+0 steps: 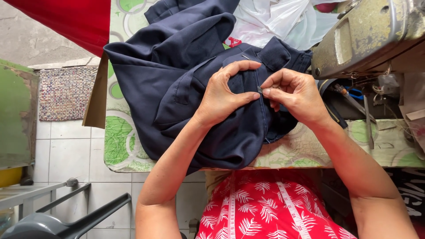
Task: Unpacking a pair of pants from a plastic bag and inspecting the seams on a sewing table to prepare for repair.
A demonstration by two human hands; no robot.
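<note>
Looking down from the head camera, the person is working on a dark navy blue cotton garment point(186, 66) that is lying bunched up across a table with a pale green and cream patterned vinyl cover point(121, 146), its lower folds hanging over the near edge toward the person's lap. The left hand point(223, 95) is resting on top of the cloth with the index finger arched over and the thumb pressing back toward it, so the fingers are curling half closed and pinching a ridge of fabric between them. The right hand point(294, 93) is sitting just beside it, thumb and forefinger closed tight on a tiny metal zipper pull point(260, 89) at the seam (it's really small, so I can't tell more about it than that it's shiny), with the other fingers tucked loosely under. The two hands are nearly touching at the fingertips. Up at the right a worn olive-grey metal sewing machine point(372, 35) is sitting on the table, well apart from the left hand but near the right wrist, and crumpled white plastic bags point(279, 20) are lying behind the garment. A white measuring tape point(292, 210) is hanging down over the person's red leaf-print dress point(261, 208). A red cloth point(75, 20) is hanging at top left over the tiled floor point(66, 155).
</note>
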